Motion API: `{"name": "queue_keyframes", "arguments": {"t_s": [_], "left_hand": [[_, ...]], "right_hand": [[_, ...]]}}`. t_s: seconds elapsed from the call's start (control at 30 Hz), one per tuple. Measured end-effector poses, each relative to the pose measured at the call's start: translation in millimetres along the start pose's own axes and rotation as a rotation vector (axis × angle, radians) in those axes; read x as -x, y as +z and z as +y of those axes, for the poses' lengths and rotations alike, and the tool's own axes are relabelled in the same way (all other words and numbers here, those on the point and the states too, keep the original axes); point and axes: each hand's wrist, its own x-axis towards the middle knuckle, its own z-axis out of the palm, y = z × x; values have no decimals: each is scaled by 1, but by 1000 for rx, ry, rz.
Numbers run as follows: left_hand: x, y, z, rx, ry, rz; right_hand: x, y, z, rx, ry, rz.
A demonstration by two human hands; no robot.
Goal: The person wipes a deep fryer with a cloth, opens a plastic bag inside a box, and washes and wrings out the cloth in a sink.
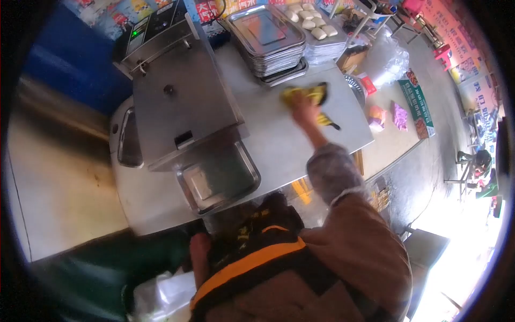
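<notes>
My right hand (304, 111) reaches out over the metal worktable (279, 145). It is closed on a yellow and black cloth (294, 96) that lies against the tabletop, smeared by motion. Just beyond the cloth stands a tall stack of metal trays (273, 40). Beside my apron, below the table's near edge, my left hand (200, 248) hangs low; its fingers are too blurred to make out. The nearest thing to it on the table is a shallow metal tray (230, 180), partly under the steel machine.
A steel machine with a lid (177, 102) and a green-lit panel fills the table's left. At the back, white dough pieces (316, 24) sit on stacked trays. Right of the table are plastic bags (390, 59), a purple packet (399, 116) and a green box panel (416, 104).
</notes>
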Motion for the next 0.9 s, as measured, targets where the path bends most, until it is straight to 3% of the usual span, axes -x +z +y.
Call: {"name": "queue_keyframes", "arguments": {"t_s": [0.07, 0.17, 0.27, 0.3, 0.37, 0.4, 0.47, 0.5, 0.53, 0.6, 0.67, 0.73, 0.8, 0.9], "left_hand": [[-9, 0, 11, -561, 161, 39], [-20, -21, 76, -98, -75, -104], [-28, -8, 61, 894, -291, 55], [-31, -7, 61, 926, -299, 72], [-37, -5, 63, 989, -322, 100], [-43, -1, 49, 923, -259, 61], [-51, 5, 20, 789, -151, 7], [-53, 8, 17, 723, -105, -1], [-47, 5, 28, 662, -82, 29], [-35, 5, 36, 612, -78, 59], [-30, 7, 39, 638, -93, 57], [-28, 7, 47, 760, -200, 49], [-27, 7, 48, 811, -259, 43], [-24, 0, 50, 788, -258, 50]], "right_hand": [[49, -6, -60, 42, -258, 53], [93, -42, -96, -132, -390, -104], [139, -54, -68, -312, -482, -63], [159, -62, -51, -360, -516, -67], [199, -57, 6, -416, -682, -345], [209, -29, 40, -252, -751, -778], [255, -52, 119, -360, -695, -826], [247, -105, 130, -304, -468, -974], [244, -108, 146, -65, -476, -900], [223, -178, 119, -378, 217, -536], [194, -185, 102, -398, 210, 18], [154, -112, 127, -292, 81, 254], [121, -89, 104, -178, 163, 13], [97, -97, 76, -184, 363, -126]]}}
